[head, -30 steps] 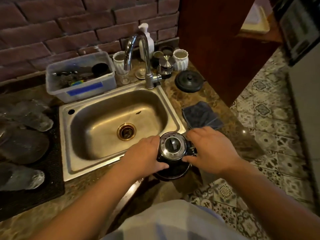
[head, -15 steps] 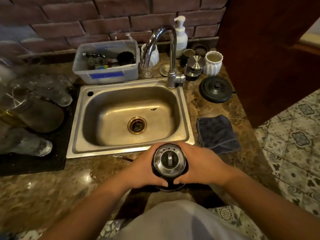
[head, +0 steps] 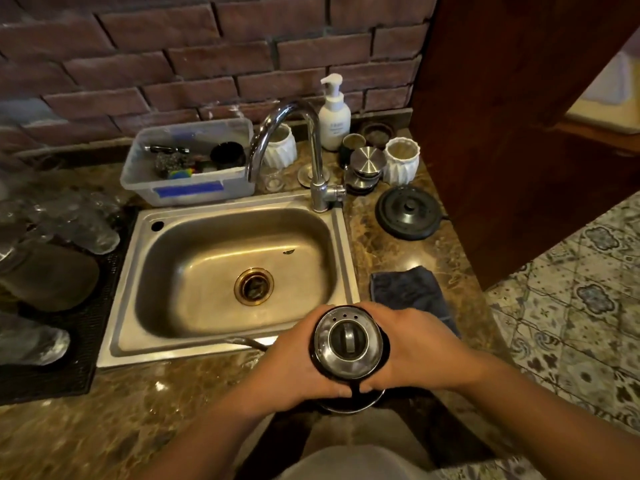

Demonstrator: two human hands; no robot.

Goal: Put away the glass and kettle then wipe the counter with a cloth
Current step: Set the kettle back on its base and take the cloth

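I hold a black kettle with a shiny steel lid (head: 348,342) between both hands, above the counter's front edge near the sink. My left hand (head: 294,362) wraps its left side and my right hand (head: 415,348) wraps its right side; only the lid and a bit of the base show. A dark grey cloth (head: 408,292) lies flat on the brown marble counter (head: 104,420) just right of the sink, beyond my right hand. The round black kettle base (head: 408,213) sits farther back on the right. A small clear glass (head: 273,181) stands behind the tap.
A steel sink (head: 121,327) with a curved tap (head: 315,168) fills the middle. Behind it stand a plastic tub (head: 194,192) of utensils, a soap pump bottle (head: 334,116) and white cups. Blurred glassware lies on a black mat (head: 52,375) at left. A wooden panel (head: 502,133) rises at right.
Both hands have closed fully around the kettle and brought it toward me and slightly left; the view has swung left, showing more of the counter.
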